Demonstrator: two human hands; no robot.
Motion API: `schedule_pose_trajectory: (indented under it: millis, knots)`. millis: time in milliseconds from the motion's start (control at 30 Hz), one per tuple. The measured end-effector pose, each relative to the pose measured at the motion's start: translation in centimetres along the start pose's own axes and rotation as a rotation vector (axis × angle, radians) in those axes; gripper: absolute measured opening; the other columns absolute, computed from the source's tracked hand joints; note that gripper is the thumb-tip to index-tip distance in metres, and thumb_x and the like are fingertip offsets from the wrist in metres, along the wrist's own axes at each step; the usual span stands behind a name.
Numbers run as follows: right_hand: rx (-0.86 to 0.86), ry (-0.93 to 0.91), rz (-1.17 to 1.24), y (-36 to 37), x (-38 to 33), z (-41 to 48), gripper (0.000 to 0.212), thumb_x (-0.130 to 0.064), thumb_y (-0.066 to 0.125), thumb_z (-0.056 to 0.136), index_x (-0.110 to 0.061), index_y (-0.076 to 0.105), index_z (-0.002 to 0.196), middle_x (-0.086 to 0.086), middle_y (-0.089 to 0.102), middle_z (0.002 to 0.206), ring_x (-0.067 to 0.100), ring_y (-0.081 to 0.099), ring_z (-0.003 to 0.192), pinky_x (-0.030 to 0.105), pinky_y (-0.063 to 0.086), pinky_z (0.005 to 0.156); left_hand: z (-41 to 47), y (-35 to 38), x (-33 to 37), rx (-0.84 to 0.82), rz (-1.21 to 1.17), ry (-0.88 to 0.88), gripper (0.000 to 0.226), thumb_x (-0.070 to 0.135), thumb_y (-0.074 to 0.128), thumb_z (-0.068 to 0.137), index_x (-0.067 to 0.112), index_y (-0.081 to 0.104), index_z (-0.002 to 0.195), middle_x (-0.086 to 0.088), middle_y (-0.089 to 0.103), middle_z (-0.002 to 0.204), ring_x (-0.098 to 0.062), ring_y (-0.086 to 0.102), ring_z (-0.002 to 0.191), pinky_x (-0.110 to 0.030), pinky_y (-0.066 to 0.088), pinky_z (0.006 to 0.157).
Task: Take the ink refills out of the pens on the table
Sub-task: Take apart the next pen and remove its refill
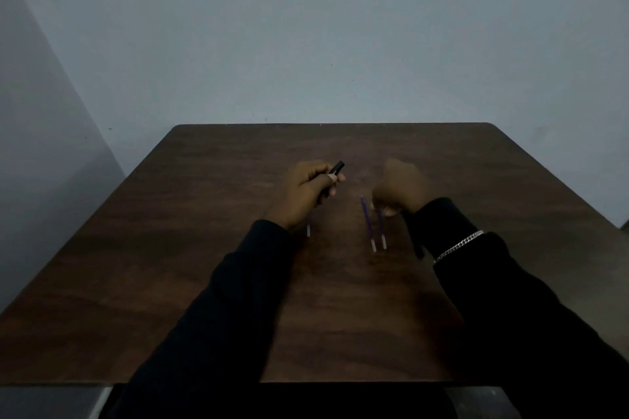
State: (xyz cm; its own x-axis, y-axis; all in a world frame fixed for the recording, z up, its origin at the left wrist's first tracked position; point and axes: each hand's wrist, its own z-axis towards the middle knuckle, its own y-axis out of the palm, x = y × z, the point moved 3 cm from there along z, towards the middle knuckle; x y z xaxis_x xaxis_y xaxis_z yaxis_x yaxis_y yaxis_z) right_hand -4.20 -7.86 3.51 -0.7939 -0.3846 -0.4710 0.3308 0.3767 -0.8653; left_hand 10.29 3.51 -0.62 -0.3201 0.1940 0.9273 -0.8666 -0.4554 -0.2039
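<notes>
**Dark Table, Two Refills Out, One Pen in My Left Hand**

The room is dim, with a bare grey-blue wall behind a dark wood-grain table. A purple refill lies on it just left of my right hand, and a second refill lies alongside, nearly parallel. My right fingers are curled tight, and the fingertips seem to pinch that second refill's far end. I judge I am laying it down. To do that well I should lower it flat beside the first and let go gently so neither one rolls.

My left hand is wrapped around a black pen, with the pen's far end poking out past my thumb. A pale tip shows by my left wrist. I cannot tell whether it belongs to this pen or to another refill.
</notes>
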Motion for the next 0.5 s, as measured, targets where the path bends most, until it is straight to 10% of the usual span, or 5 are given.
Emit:
schedule_pose_trajectory:
  millis: [333,500]
  knots:
    - [0.009,0.012,-0.065,1.3,-0.5,0.1,0.017,0.004,0.064,0.09,-0.004,0.054,0.079,0.023,0.068,0.106,0.036,0.073,0.098,0.048,0.063,0.086,-0.2,0.5,-0.3,-0.017,-0.018,-0.008,0.025,0.023,0.051,0.096,0.019,0.074,0.087,0.007,0.062,0.062,-0.003,0.051,0.055,-0.016,0.038,0.051]
    - [-0.016,0.005,-0.141,1.6,-1.2,0.0,0.021,-0.003,0.067,0.092,0.0,0.063,0.112,0.023,0.068,0.121,0.036,0.07,0.108,0.041,0.061,0.086,-0.1,0.5,-0.6,-0.014,-0.033,0.015,0.027,0.026,0.053,0.095,0.026,0.077,0.083,0.006,0.063,0.063,-0.004,0.052,0.055,-0.016,0.038,0.051]
